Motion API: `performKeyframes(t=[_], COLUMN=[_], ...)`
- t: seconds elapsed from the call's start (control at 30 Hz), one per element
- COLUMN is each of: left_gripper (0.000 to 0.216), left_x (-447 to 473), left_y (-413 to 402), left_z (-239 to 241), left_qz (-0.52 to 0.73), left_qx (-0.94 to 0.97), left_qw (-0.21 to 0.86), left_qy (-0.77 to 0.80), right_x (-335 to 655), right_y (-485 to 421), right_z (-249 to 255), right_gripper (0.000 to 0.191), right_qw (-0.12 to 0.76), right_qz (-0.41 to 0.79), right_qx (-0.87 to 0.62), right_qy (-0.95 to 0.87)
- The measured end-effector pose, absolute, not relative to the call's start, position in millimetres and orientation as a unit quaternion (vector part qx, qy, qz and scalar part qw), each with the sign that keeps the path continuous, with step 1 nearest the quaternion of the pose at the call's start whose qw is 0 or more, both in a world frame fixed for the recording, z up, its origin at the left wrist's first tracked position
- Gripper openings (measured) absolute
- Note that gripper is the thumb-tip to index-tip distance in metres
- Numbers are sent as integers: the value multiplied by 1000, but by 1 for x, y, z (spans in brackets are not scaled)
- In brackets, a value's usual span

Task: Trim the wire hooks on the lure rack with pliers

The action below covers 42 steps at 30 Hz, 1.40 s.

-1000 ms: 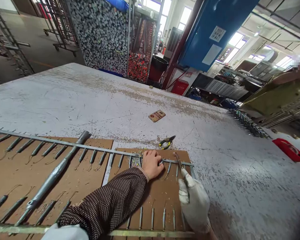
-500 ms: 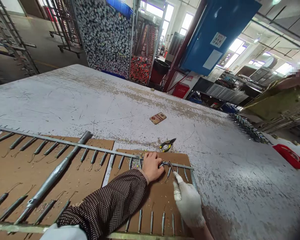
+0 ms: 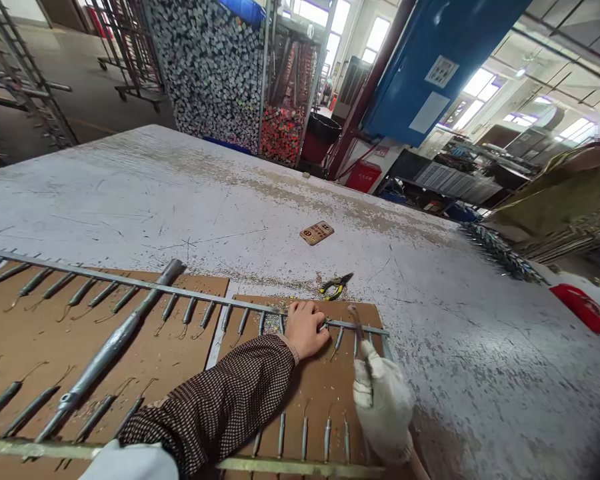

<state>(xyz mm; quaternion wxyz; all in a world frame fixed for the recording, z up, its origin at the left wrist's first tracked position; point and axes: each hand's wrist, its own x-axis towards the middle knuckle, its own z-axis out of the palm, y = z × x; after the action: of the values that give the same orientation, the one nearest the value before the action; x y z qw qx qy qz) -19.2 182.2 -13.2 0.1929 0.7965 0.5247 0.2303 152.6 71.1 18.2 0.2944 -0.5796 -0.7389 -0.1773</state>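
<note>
My bare left hand is closed over a long flat metal bar, its fingers curled around it; a small piece shows near the fingertips. Short grey rods with thin wire hooks hang in a row from this bar. My right hand, in a white glove, grips a slim brownish tool. Its end is over the bar, right of my left hand; I cannot tell whether it touches, and the glove hides the rest. Beneath the frame lies brown cardboard.
Yellow-and-black pliers lie just beyond the bar. A printed card rests farther back on the scratched table. A thick metal tube crosses the frame at left. A red tray and a person are at right.
My right hand and its tool have moved right along the bar, away from my left hand. My left hand has stayed in place on the bar.
</note>
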Motion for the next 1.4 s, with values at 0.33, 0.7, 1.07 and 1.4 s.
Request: performKeyframes(t=[0.33, 0.7, 1.07, 1.4], left_gripper=[12, 13, 12, 12], left_x=[-20, -21, -21, -19], left_y=[182, 183, 182, 183], left_z=[-9, -10, -8, -10], left_qz=[220, 220, 214, 220], left_qx=[795, 795, 796, 797], left_qw=[200, 205, 209, 199], left_qy=[529, 527, 526, 526], right_x=[152, 151, 151, 149], right_y=[73, 72, 73, 71], right_z=[18, 15, 15, 15], right_gripper=[37, 38, 37, 33], right_qw=[287, 257, 223, 239], right_qz=[-191, -175, -155, -161], right_qx=[-573, -577, -584, -596], right_qy=[-743, -755, -765, -749])
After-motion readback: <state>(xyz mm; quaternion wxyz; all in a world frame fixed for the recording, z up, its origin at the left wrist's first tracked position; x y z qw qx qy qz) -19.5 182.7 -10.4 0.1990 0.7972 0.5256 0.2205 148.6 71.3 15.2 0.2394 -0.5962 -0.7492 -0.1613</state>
